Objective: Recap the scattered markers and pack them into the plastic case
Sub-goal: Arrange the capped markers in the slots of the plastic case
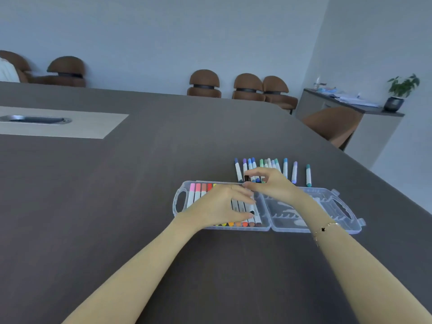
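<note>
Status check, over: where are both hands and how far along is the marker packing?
Left hand resting over markers in the case. Right hand pinching a dark marker at the case's far edge. Loose markers wait beyond. Nothing blocking.

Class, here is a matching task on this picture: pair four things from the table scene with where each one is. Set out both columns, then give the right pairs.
Things
1. pink marker
2. teal marker
3. bracelet
4. potted plant

Places
A. on the sideboard at far right
B. on the right wrist
C. leftmost in the case's filled half
D. on the table beyond the case, farthest right of the loose row

Pairs: 1-C, 2-D, 3-B, 4-A
</note>
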Demonstrator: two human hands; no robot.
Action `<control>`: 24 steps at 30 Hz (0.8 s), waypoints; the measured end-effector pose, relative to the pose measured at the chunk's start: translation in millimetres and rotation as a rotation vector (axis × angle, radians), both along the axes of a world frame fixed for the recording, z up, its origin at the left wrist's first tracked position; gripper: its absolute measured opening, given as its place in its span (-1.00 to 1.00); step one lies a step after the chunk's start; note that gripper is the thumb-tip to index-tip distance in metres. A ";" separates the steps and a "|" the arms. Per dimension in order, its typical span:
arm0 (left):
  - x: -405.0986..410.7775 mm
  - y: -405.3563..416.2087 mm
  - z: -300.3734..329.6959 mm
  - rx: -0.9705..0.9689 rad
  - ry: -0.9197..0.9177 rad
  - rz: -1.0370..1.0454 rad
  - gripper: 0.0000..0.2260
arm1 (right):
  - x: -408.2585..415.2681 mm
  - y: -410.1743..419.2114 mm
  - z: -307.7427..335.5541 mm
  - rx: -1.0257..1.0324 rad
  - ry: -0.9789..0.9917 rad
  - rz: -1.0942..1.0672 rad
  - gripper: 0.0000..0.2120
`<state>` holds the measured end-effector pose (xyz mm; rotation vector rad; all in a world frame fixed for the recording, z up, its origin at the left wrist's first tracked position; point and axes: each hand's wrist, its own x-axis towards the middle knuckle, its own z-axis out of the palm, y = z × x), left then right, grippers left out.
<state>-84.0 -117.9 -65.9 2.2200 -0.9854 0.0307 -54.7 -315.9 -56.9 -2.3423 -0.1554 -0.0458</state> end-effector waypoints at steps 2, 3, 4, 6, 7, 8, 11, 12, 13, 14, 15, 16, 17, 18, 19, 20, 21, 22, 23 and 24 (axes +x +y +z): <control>-0.3 -10.8 -3.8 0.040 0.043 -0.002 -0.68 | -4.8 -11.5 -6.2 -0.022 0.019 -0.002 -0.66; -0.8 -14.0 -5.4 0.045 0.061 -0.006 -0.67 | -6.7 -14.9 -9.3 -0.038 0.026 -0.001 -0.69; -1.6 -16.5 -6.2 0.051 0.072 -0.011 -0.67 | -7.8 -17.2 -12.7 -0.048 0.034 -0.002 -0.72; -4.0 -20.1 -5.8 0.076 0.058 -0.021 -0.67 | -9.5 -18.4 -18.3 -0.056 0.032 -0.002 -0.74; -4.4 -22.1 -5.4 0.089 0.041 -0.024 -0.67 | -10.0 -18.9 -19.3 -0.061 0.024 -0.003 -0.74; -4.5 -24.1 -5.4 0.095 0.022 -0.026 -0.68 | -10.8 -19.2 -19.2 -0.062 0.018 -0.004 -0.72; -6.1 -30.5 -7.3 0.125 -0.035 -0.044 -0.71 | -16.2 -22.4 -17.5 -0.058 0.011 0.004 -0.66; -6.7 -32.0 -8.1 0.139 -0.057 -0.053 -0.72 | -18.0 -23.7 -18.4 -0.056 0.012 0.012 -0.65; -6.6 -32.9 -9.3 0.147 -0.071 -0.061 -0.72 | -19.3 -25.1 -20.3 -0.047 0.011 0.017 -0.64; -6.1 -33.1 -10.7 0.150 -0.074 -0.067 -0.72 | -20.1 -26.2 -22.7 -0.031 0.010 0.017 -0.64; -5.0 -32.6 -11.8 0.149 -0.067 -0.071 -0.71 | -20.4 -27.4 -25.1 -0.016 0.009 0.015 -0.65; -3.7 -32.2 -12.5 0.146 -0.053 -0.076 -0.71 | -20.0 -28.3 -27.1 -0.005 0.010 0.015 -0.65; -1.9 -31.3 -13.1 0.144 -0.032 -0.083 -0.71 | -19.3 -29.3 -28.1 -0.007 0.012 0.019 -0.65; 0.2 -30.6 -13.4 0.144 -0.010 -0.095 -0.71 | -17.9 -30.3 -28.2 -0.020 0.014 0.025 -0.65; 2.2 -29.7 -14.0 0.142 0.014 -0.108 -0.71 | -17.0 -31.2 -27.7 -0.036 0.015 0.033 -0.64; 3.8 -28.8 -14.2 0.135 0.037 -0.119 -0.71 | -15.9 -32.0 -26.9 -0.043 0.016 0.040 -0.63; 4.8 -27.8 -14.4 0.128 0.060 -0.123 -0.71 | -14.8 -33.0 -26.4 -0.041 0.018 0.045 -0.63; 5.1 -27.2 -14.6 0.124 0.075 -0.125 -0.70 | -13.7 -33.7 -26.2 -0.035 0.021 0.049 -0.62; 5.2 -26.9 -14.8 0.126 0.079 -0.128 -0.70 | -12.9 -34.5 -26.2 -0.033 0.024 0.050 -0.62; 5.2 -26.8 -15.5 0.131 0.075 -0.133 -0.70 | -12.3 -34.8 -26.5 -0.034 0.024 0.050 -0.61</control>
